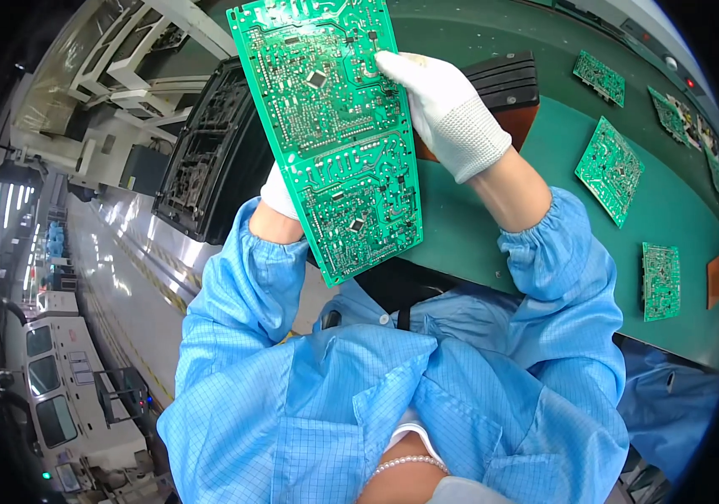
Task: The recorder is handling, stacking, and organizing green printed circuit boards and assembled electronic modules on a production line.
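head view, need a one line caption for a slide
Two white-gloved hands, left hand and right hand, hold up a long green circuit board above a green work surface with more boards.

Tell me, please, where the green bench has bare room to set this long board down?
The widest bare patch of the green bench lies between the right hand holding the long board and the nearest loose board. The far-right edge is crowded with boards. The left hand is mostly hidden behind the board.
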`<action>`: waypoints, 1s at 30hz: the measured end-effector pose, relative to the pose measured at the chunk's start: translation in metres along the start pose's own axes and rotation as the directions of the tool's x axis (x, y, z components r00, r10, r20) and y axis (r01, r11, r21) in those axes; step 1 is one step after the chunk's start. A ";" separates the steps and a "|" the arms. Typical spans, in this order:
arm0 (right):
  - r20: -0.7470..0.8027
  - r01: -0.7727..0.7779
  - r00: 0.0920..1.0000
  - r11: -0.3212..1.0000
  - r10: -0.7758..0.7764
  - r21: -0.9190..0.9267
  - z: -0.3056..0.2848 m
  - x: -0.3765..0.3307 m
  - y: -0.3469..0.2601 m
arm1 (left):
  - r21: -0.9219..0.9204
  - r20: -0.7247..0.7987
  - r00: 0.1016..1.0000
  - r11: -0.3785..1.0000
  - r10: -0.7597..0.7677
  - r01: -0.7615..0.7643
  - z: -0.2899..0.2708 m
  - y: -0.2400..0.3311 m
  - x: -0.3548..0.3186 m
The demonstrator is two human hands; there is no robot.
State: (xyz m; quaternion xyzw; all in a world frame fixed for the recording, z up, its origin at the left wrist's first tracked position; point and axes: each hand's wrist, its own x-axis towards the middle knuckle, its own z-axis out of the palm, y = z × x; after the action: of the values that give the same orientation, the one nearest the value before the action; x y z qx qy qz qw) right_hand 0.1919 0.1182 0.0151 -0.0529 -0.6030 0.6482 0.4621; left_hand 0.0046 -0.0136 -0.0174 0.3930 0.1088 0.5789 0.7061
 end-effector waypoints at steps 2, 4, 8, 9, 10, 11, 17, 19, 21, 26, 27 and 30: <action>0.001 -0.050 0.999 0.999 0.050 0.014 -0.001 0.001 -0.001 | -0.106 -0.104 0.994 0.994 -0.028 0.017 0.002 -0.003 -0.001; 0.003 -0.102 0.995 0.994 0.102 0.028 -0.003 0.002 0.000 | -0.141 -0.204 0.977 0.990 -0.054 0.025 0.000 -0.004 0.002; 0.010 0.103 0.995 0.974 -0.103 -0.200 -0.007 0.002 0.003 | -0.036 -0.203 0.979 0.999 0.028 -0.036 -0.013 -0.010 0.008; 0.012 0.133 0.991 0.961 -0.134 -0.244 -0.009 0.003 0.005 | -0.058 -0.195 0.980 0.998 0.023 -0.035 -0.016 -0.011 0.009; 0.014 0.163 0.986 0.944 -0.166 -0.288 -0.010 0.003 0.007 | 0.017 -0.202 0.979 0.999 0.042 -0.039 -0.016 -0.012 0.009; 0.014 0.159 0.987 0.944 -0.162 -0.290 -0.008 0.002 0.006 | 0.008 -0.170 0.985 1.000 0.024 -0.023 -0.018 -0.011 0.009; -0.171 -0.050 0.985 0.996 0.036 -0.080 0.003 -0.001 0.008 | 0.034 -0.280 0.960 0.999 0.028 -0.019 -0.017 -0.001 0.015; -0.169 -0.024 0.985 0.966 -0.020 -0.258 -0.001 0.000 0.009 | 0.704 -0.298 0.934 0.707 0.199 0.074 -0.018 0.004 0.007; -0.164 -0.036 0.986 0.952 -0.015 -0.304 -0.006 0.002 0.012 | 0.905 -0.291 0.915 0.391 0.279 0.169 -0.019 0.014 -0.002; -0.150 -0.020 0.988 0.918 -0.044 -0.397 -0.001 0.000 0.009 | 0.802 -0.407 0.768 0.595 0.494 0.042 -0.011 0.018 0.006; -0.128 0.025 0.988 0.921 -0.081 -0.388 -0.003 0.000 0.012 | 0.786 -0.377 0.837 0.615 0.397 0.062 -0.006 0.022 0.006; -0.098 0.108 0.982 0.909 -0.160 -0.403 -0.003 -0.001 0.015 | 0.474 -0.433 0.843 0.876 0.319 -0.088 0.003 0.021 0.012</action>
State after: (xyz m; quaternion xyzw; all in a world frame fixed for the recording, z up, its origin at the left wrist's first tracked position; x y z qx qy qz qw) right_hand 0.1865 0.1223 0.0012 -0.1453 -0.6926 0.4749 0.5231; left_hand -0.0058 -0.0036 0.0024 0.3875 0.3707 0.6943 0.4800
